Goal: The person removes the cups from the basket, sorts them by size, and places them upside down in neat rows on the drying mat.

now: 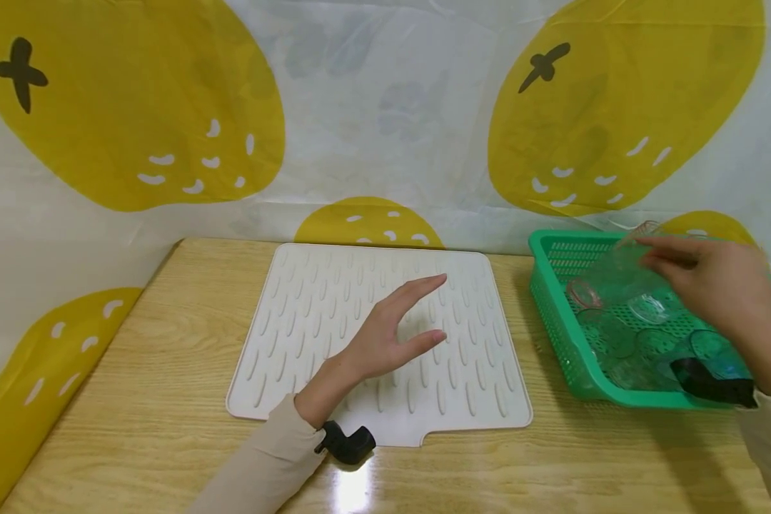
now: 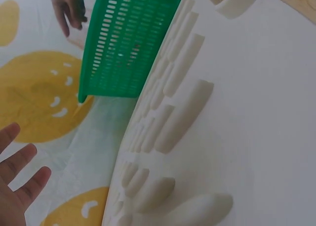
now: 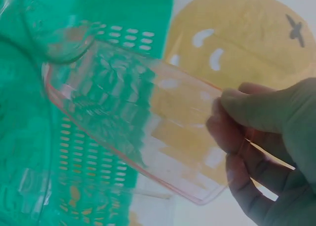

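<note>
My right hand (image 1: 722, 285) pinches one end of a clear, pink-tinted drinking glass (image 3: 133, 117) between thumb and fingers. The glass is tilted, its far end low inside the green basket (image 1: 555, 335). Other clear glasses (image 1: 655, 344) lie in the basket below it, and a blue-tinted glass (image 1: 713, 346) sits near the right wrist. My left hand (image 1: 385, 339) hovers over the white ridged drying mat (image 1: 295, 335), thumb and fingers spread apart and holding nothing. In the left wrist view only some left fingertips (image 2: 29, 179) show, at the lower left.
Mat and basket stand side by side on a wood-grain table (image 1: 135, 378), the basket on the right. A white cloth (image 1: 385, 135) printed with yellow fruit hangs behind them and along the left side. Black camera straps sit on both wrists.
</note>
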Demonstrator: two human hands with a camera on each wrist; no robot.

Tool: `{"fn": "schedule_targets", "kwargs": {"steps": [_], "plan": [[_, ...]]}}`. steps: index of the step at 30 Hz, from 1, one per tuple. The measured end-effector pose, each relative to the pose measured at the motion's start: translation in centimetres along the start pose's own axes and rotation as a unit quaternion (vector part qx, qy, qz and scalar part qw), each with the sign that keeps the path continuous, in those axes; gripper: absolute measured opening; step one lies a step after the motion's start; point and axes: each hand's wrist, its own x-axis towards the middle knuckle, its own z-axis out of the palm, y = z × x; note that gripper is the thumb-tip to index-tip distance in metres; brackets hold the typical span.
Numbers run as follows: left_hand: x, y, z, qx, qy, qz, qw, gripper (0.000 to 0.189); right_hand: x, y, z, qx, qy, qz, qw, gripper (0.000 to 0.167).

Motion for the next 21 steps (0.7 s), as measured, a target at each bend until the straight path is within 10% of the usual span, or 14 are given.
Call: {"fn": "schedule_targets", "kwargs": {"steps": [10, 21], "plan": [[0.4, 0.4, 0.3, -0.003, -0.001, -0.001, 1.0, 0.063, -0.9, -2.6, -2.0, 0.122, 0.073, 0.167, 0.9756, 0.037], [1.0, 0.7, 0.7, 0.009, -0.005, 0.006, 0.9999, 0.065, -1.3, -5.7, -3.3, 0.282, 0.13, 0.197, 0.93, 0.037]]}}
